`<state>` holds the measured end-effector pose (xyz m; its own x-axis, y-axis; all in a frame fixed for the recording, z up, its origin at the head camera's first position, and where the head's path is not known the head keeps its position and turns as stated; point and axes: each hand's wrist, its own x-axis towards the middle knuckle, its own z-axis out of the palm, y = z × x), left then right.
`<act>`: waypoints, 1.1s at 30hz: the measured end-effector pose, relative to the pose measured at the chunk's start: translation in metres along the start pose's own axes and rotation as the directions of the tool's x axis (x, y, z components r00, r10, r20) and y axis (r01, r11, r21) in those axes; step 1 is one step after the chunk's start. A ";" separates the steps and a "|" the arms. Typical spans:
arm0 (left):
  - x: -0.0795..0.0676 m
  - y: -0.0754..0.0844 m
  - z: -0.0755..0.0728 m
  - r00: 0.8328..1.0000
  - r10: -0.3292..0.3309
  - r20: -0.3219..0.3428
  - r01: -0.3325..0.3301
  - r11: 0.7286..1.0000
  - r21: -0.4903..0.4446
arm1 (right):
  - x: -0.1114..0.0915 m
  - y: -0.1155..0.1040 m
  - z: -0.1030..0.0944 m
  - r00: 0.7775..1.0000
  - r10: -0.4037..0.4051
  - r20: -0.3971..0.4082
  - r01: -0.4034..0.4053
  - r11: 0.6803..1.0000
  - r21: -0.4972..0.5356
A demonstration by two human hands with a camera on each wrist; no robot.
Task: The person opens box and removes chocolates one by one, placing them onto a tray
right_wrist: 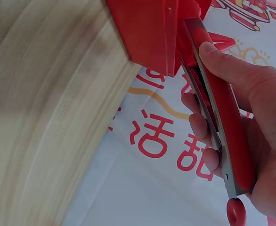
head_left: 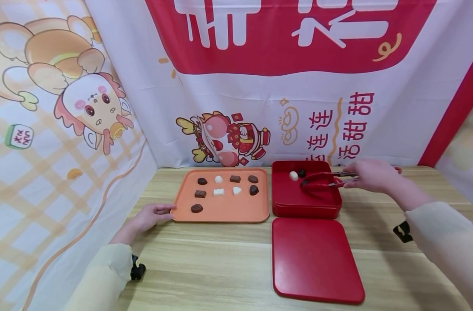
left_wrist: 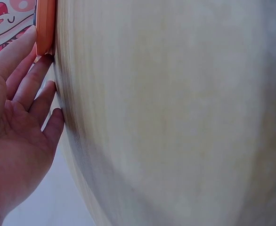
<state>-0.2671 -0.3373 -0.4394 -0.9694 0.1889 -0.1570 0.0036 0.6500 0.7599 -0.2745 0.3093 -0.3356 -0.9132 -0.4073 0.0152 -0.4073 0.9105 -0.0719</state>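
Note:
My right hand (head_left: pixel 370 175) grips a pair of red and metal tongs (right_wrist: pixel 227 127), thumb along one arm and fingers curled round the other. The red tong heads (head_left: pixel 318 181) reach down into an open red box (head_left: pixel 306 211). A dark chocolate (head_left: pixel 304 182) lies at their tips; whether it is pinched I cannot tell. Beside it in the box are a white chocolate (head_left: pixel 293 176) and another dark chocolate (head_left: pixel 301 173). My left hand (head_left: pixel 152 216), fingers fairly straight, touches the near left corner of an orange tray (head_left: pixel 236 212). Several brown, dark and white chocolates stand on the tray in rows.
A red lid (head_left: pixel 316 259) lies flat in front of the box. Tray, box and lid rest on a wooden table (head_left: pixel 205 263). Printed cloth walls (head_left: pixel 236 95) rise behind the table and at the left, close behind tray and box.

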 end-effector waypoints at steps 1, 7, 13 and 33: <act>0.000 0.000 0.000 1.000 0.000 0.000 0.000 1.000 -0.001 | -0.001 0.000 -0.001 1.000 0.006 -0.003 -0.006 1.000 0.011; -0.001 0.002 0.000 1.000 -0.001 0.001 0.001 1.000 0.023 | -0.010 -0.003 -0.010 0.999 0.020 -0.030 -0.019 0.999 0.031; -0.002 0.004 0.000 1.000 -0.009 0.001 0.009 0.999 0.034 | -0.018 -0.010 -0.020 0.998 0.045 -0.043 -0.043 0.999 0.033; -0.003 0.006 -0.001 1.000 -0.002 0.012 0.001 1.000 0.016 | -0.029 -0.045 -0.035 0.990 0.003 -0.139 0.000 1.000 0.020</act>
<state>-0.2645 -0.3348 -0.4343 -0.9665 0.1963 -0.1655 0.0061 0.6620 0.7495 -0.2304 0.2832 -0.2975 -0.9076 -0.3907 0.1538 -0.4069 0.9088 -0.0923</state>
